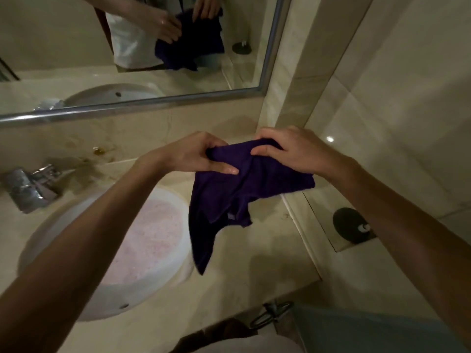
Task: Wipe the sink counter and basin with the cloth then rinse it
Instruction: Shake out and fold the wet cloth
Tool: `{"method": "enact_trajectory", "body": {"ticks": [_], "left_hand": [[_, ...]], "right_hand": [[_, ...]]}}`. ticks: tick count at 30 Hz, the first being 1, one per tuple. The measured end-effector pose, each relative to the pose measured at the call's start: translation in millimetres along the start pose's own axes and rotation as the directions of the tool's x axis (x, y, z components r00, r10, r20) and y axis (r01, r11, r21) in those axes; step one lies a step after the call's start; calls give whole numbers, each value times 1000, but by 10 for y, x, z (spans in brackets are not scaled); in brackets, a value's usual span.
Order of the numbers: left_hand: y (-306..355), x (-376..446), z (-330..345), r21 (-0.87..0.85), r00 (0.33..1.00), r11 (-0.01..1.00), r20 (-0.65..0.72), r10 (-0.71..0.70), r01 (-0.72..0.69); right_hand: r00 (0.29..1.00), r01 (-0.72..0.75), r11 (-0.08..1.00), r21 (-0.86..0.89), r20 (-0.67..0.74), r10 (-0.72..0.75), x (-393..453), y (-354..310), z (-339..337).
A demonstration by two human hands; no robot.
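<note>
A dark purple cloth (229,200) hangs in the air above the right side of the beige counter (242,271). My left hand (196,156) grips its upper left edge and my right hand (293,151) grips its upper right edge, both held away from the counter. The cloth droops down to a point near the basin's right rim. The round white basin (142,238) lies at lower left, its bowl holding pinkish foamy water; my left forearm crosses over it. A chrome tap (33,187) stands at the far left of the counter.
A framed mirror (153,98) runs along the back wall and reflects my hands and the cloth. Brown stains (99,151) mark the backsplash behind the tap. A tiled wall closes the right side. Beyond the counter's right edge, a black round object (349,225) sits lower down.
</note>
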State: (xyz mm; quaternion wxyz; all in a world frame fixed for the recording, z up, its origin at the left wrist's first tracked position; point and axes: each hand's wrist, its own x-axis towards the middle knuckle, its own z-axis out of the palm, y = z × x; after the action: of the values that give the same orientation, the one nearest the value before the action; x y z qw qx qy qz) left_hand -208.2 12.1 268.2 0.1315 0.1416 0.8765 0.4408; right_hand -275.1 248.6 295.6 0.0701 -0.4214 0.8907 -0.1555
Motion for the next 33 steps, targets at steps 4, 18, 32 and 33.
{"method": "enact_trajectory", "body": {"ticks": [4,18,32,33], "left_hand": [[-7,13,-16,7,997,1000,80,5,-6],[-334,-113,-106,115,970,987,203,-131,109],[-247,11,425,-530,825,703,-13,-565,473],[-267,-38,392,-594,856,667,75,-511,450]], "right_hand": [[996,-57,992,109,80,48,-20,48,-92],[912,-320,852,414,377,159,-259,86,-113],[859,-428,660,618,52,509,10,-952,1205],[872,-403,625,668,72,485,4,-964,1200]]}}
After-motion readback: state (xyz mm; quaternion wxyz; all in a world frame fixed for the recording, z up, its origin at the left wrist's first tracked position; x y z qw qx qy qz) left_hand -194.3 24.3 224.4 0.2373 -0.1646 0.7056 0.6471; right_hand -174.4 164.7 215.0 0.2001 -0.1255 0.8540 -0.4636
